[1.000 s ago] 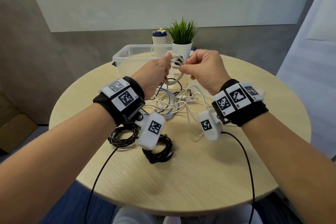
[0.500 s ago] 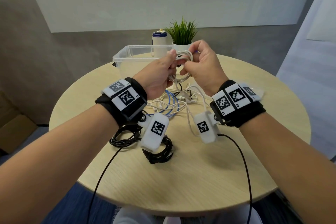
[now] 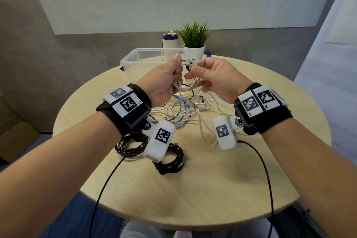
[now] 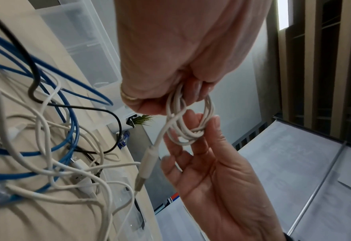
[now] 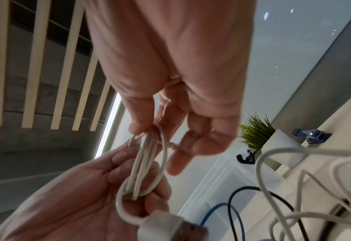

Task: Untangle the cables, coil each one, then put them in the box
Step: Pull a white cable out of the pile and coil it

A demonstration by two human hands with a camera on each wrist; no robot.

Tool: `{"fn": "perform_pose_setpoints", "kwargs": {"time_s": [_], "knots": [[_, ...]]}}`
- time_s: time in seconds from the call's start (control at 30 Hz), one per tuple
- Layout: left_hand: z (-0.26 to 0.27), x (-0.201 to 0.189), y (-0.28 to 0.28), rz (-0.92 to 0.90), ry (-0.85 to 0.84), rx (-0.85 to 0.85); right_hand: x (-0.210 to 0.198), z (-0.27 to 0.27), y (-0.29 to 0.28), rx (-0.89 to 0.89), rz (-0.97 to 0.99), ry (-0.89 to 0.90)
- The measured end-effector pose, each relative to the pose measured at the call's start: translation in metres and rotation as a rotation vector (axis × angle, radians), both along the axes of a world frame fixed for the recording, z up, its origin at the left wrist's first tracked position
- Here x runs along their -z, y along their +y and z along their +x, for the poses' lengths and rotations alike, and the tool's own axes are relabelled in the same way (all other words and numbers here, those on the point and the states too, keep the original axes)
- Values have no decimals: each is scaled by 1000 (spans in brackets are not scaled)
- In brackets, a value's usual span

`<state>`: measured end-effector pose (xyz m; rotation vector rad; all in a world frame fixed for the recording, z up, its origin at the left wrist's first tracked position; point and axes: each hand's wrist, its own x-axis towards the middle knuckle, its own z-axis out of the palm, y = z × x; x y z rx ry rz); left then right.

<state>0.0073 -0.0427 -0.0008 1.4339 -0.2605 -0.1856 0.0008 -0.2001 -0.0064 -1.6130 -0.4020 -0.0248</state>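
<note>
My left hand clamps the white coil just short of the box, my right hand pinching its far side.

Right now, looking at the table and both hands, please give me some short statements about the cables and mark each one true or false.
1. The left hand grips a coil of white cable. True.
2. The right hand rests flat on the table. False: it is raised, with its fingers at the same white coil.
3. Two coiled black cables lie on the table near the person. True.
4. The blue cable is already coiled inside the clear box. False: it lies loose on the table, tangled with white cables.
5. The plant stands at the near edge of the table. False: it stands at the far side, beside the box.
</note>
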Motion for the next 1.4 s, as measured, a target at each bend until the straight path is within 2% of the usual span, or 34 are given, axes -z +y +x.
{"fn": "perform_pose_setpoints", "kwargs": {"time_s": [0.07,0.17,0.37,0.47,0.57,0.63,0.83,1.03,1.17,1.27,1.4], "knots": [[2,0,2,28,-9,4,-2,-3,0,37,-98,-66],[2,0,1,21,-16,3,-1,-2,0,46,-122,-124],[1,-4,1,-68,5,15,3,4,0,68,-156,-125],[-1,-6,2,20,15,40,4,9,-2,120,-234,-154],[-2,-4,1,129,-70,21,5,8,-2,139,-268,-142],[-1,-1,1,199,-142,32,4,6,-2,136,-244,-108],[1,6,7,298,-184,41,0,6,-2,137,-131,-59],[3,4,9,203,-63,-76,2,8,-4,186,-80,-87],[4,9,14,320,-22,-111,1,13,-8,259,-66,-134],[4,10,15,370,-29,-84,0,16,-9,296,-91,-177],[1,6,14,378,-75,32,6,18,-9,339,-195,-226]]}}
